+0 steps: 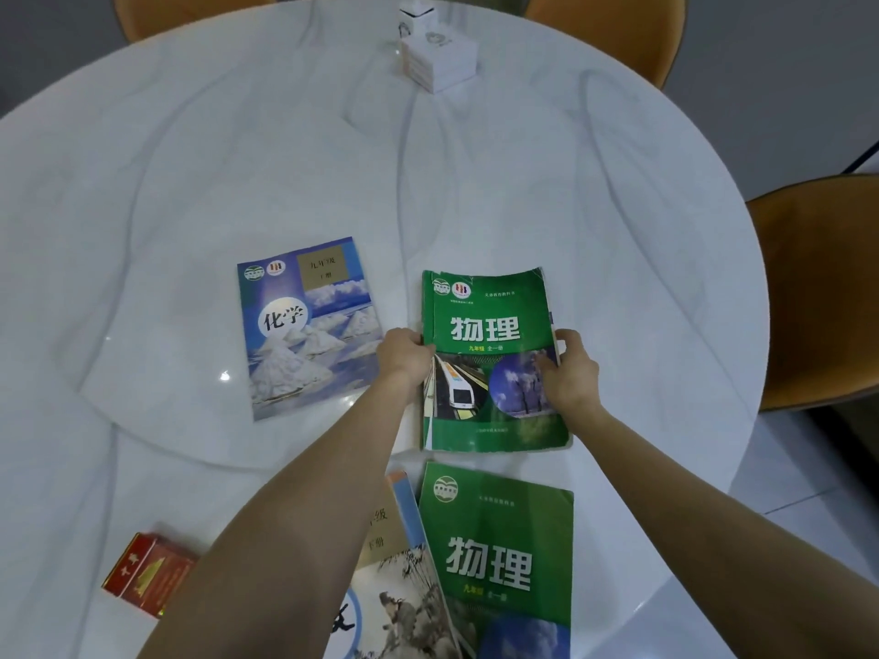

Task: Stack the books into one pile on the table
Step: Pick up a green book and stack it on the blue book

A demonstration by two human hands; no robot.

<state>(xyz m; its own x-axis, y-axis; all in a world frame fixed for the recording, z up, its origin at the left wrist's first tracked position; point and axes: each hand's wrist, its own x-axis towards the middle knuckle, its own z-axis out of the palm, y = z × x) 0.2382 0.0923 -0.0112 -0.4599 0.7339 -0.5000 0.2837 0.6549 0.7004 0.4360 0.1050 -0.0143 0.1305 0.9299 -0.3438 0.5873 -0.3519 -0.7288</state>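
A worn green physics book (494, 321) lies on the white marble table (333, 159) in the middle. My left hand (404, 354) grips its left edge, and my right hand (568, 368) grips its right edge with the thumb on the cover. Left of it a blue chemistry book (304, 325) lies flat by itself. Nearer to me lies a second green physics book (499, 554). Beside that one, a book with a pale painted cover (404, 596) is partly hidden under my left forearm.
A small red box (147, 580) sits at the near left of the table. A white box (440, 57) with a small white container behind it stands at the far side. Orange chairs (818, 287) ring the table at the right and the back.
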